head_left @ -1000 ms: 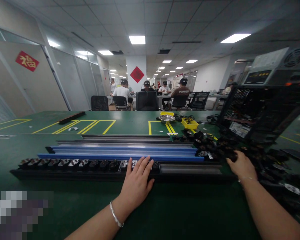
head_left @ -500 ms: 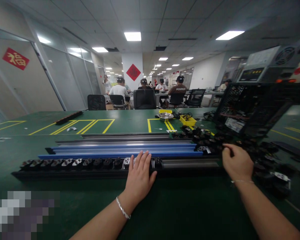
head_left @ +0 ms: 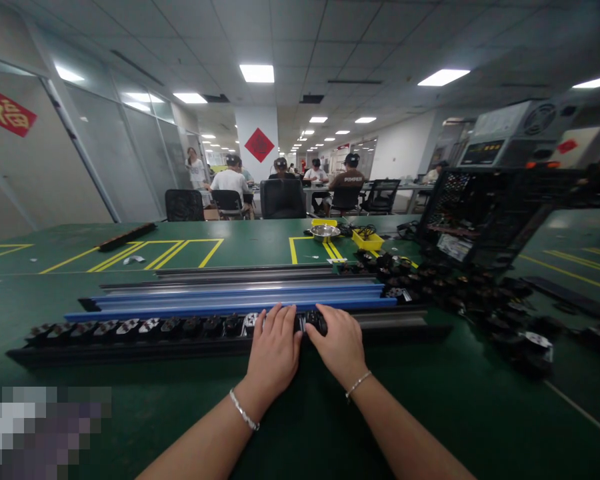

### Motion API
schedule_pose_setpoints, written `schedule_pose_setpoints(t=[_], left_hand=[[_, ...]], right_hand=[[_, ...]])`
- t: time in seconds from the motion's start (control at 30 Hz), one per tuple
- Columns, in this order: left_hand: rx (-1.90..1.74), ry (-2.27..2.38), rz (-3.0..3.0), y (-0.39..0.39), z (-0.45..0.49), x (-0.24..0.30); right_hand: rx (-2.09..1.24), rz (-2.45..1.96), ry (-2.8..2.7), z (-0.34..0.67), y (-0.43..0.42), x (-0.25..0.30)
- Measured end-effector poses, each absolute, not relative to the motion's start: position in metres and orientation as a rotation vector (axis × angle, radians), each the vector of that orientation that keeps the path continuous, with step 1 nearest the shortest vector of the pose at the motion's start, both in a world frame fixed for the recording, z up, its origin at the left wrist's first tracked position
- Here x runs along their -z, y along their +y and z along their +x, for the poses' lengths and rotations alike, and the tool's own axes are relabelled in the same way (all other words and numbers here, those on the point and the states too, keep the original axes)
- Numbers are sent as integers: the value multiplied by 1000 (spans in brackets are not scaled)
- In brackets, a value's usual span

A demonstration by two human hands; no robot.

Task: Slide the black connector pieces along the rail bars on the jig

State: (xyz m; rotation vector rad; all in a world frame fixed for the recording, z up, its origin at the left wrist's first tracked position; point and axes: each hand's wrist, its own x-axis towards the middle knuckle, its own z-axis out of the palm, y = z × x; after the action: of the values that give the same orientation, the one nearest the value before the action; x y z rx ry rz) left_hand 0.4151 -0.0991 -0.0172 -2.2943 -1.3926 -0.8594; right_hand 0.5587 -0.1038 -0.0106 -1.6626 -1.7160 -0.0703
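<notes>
left hand resting over row of modules in near black rail, its grip hard to tell, right hand sitting just right of it, grip pinching black module in that rail, blue rail lying just beyond, dark parts cluttering right of green desk

- Reads 福 in gold on the red sign on the left-hand door
- Reads PUMPKIN across the back of a brown shirt
- Too dark to read on the red diamond on the pillar
</notes>
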Motion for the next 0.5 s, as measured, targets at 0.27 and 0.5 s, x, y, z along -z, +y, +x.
schedule_pose_setpoints(t=[0.27, 0.5], left_hand=[[869, -1416, -2305, -98, 416, 18], [846, -1414, -2293, -98, 416, 18]], right_hand=[[140, -1660, -1648, 554, -102, 15], [164, -1648, -1642, 556, -102, 17]])
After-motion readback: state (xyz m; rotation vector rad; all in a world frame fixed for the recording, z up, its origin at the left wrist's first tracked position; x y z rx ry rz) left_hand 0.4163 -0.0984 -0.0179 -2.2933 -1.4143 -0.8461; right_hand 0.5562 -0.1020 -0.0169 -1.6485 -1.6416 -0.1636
